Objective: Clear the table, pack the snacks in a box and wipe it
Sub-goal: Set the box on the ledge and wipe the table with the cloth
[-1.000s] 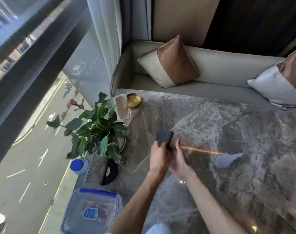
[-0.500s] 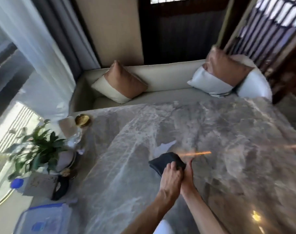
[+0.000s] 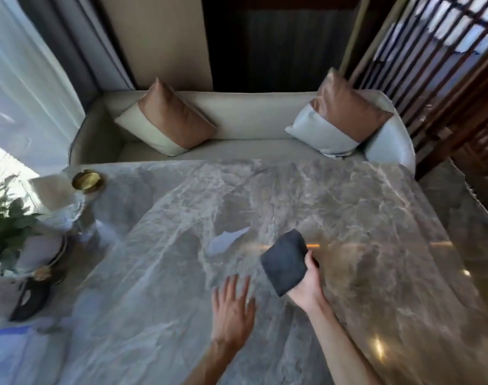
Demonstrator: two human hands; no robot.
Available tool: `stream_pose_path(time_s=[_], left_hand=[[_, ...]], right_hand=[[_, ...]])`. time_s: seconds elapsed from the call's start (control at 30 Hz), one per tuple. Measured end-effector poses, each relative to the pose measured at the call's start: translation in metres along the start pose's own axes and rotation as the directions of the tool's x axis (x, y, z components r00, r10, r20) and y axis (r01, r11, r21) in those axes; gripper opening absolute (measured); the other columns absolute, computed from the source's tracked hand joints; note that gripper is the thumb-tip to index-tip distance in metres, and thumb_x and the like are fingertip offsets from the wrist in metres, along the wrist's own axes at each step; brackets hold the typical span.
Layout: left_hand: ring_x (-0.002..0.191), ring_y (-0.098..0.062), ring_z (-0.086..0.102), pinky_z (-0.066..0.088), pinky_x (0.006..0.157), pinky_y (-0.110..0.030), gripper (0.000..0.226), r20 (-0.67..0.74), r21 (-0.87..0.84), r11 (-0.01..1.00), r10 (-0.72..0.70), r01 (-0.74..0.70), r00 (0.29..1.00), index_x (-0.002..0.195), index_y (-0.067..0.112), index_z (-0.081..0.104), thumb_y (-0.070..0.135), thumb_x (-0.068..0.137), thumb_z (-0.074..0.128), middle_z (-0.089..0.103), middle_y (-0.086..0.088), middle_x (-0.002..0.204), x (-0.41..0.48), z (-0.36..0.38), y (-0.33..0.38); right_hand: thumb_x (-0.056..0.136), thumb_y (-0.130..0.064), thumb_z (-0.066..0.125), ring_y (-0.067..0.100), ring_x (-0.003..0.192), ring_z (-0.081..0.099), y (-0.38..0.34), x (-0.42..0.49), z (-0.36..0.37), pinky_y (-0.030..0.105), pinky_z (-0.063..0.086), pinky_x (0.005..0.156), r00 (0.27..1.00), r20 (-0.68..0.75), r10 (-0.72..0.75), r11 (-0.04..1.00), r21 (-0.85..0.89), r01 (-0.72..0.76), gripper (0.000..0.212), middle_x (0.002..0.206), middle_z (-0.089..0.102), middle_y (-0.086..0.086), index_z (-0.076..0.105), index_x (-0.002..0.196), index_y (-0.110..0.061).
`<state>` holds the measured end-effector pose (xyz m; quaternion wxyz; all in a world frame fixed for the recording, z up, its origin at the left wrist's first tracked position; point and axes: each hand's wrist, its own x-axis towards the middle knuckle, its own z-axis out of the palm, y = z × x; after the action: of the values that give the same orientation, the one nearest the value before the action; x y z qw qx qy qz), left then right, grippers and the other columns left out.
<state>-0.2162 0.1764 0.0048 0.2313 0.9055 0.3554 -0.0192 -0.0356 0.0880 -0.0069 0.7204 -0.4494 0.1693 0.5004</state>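
Observation:
A dark folded cloth (image 3: 284,262) is held up over the grey marble table (image 3: 348,212), gripped at its right edge by my right hand (image 3: 306,283). My left hand (image 3: 233,307) hovers flat with its fingers spread, just left of the cloth and apart from it. At the lower left edge, the blue rim of a clear plastic box (image 3: 6,332) shows, blurred.
A potted plant (image 3: 6,229), a glass with a paper napkin (image 3: 58,201), a gold dish (image 3: 87,180) and a black object (image 3: 28,298) line the table's left side. A cream sofa (image 3: 237,129) with two cushions runs behind. A wooden screen (image 3: 445,79) stands at the right.
The view has swung right. My left hand let go of the cloth and spread open; my right hand carried the cloth rightward alone.

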Motion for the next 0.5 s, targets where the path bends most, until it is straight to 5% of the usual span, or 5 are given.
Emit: stream_pose_path(time_s=[0.17,0.27,0.37,0.43,0.5], left_hand=[[0.151,-0.026,-0.002,-0.003,0.12,-0.054,0.087,-0.027,0.037,0.932,-0.361,0.362,0.932,0.152,0.031,0.01,0.073,0.077,-0.005,0.002,-0.005,0.163,0.015,0.028,-0.132],[0.148,-0.018,-0.017,-0.011,0.12,-0.053,0.086,-0.03,0.077,0.898,-0.432,0.433,0.901,0.152,0.031,-0.001,0.073,0.077,-0.008,-0.015,0.0,0.16,0.028,0.043,-0.187],[0.147,-0.014,-0.018,-0.011,0.119,-0.056,0.071,-0.051,0.095,0.872,-0.478,0.481,0.877,0.149,0.035,-0.011,0.062,0.085,0.004,-0.012,0.001,0.162,0.037,0.061,-0.211],[0.15,-0.014,-0.007,-0.008,0.119,-0.056,0.067,-0.107,0.101,0.876,-0.461,0.471,0.881,0.151,0.036,-0.006,0.057,0.09,0.013,-0.002,0.003,0.163,0.037,0.071,-0.217],[0.151,-0.013,0.0,-0.006,0.12,-0.055,0.066,-0.134,0.073,0.89,-0.438,0.45,0.889,0.152,0.034,-0.002,0.051,0.092,0.019,0.004,0.003,0.163,0.036,0.076,-0.219]], right_hand=[[0.088,-0.057,0.037,0.025,0.109,0.068,-0.028,0.053,-0.022,0.042,0.058,0.085,0.999,-0.036,-0.038,0.996,-0.078,0.036,0.069,0.119,0.069,0.016,0.067,0.118,-0.003],[0.094,-0.064,0.014,0.039,0.134,0.043,-0.051,0.071,-0.032,0.048,0.027,0.115,0.989,0.136,-0.063,0.997,-0.037,0.069,0.089,0.142,0.042,0.031,0.037,0.14,0.009],[0.091,-0.067,0.005,0.038,0.146,0.019,-0.073,0.084,-0.033,0.039,0.0,0.12,0.958,0.262,-0.117,0.991,-0.026,0.128,0.093,0.154,0.021,0.029,0.017,0.148,0.006],[0.095,-0.064,0.013,0.033,0.146,0.018,-0.082,0.09,-0.026,0.036,0.005,0.119,0.977,0.144,-0.158,0.982,-0.084,0.172,0.087,0.153,0.027,0.025,0.02,0.148,0.004],[0.098,-0.058,0.022,0.02,0.134,0.044,-0.094,0.1,-0.014,0.029,0.039,0.109,0.955,-0.106,-0.275,0.934,-0.263,0.24,0.072,0.138,0.055,0.008,0.036,0.145,-0.004]])
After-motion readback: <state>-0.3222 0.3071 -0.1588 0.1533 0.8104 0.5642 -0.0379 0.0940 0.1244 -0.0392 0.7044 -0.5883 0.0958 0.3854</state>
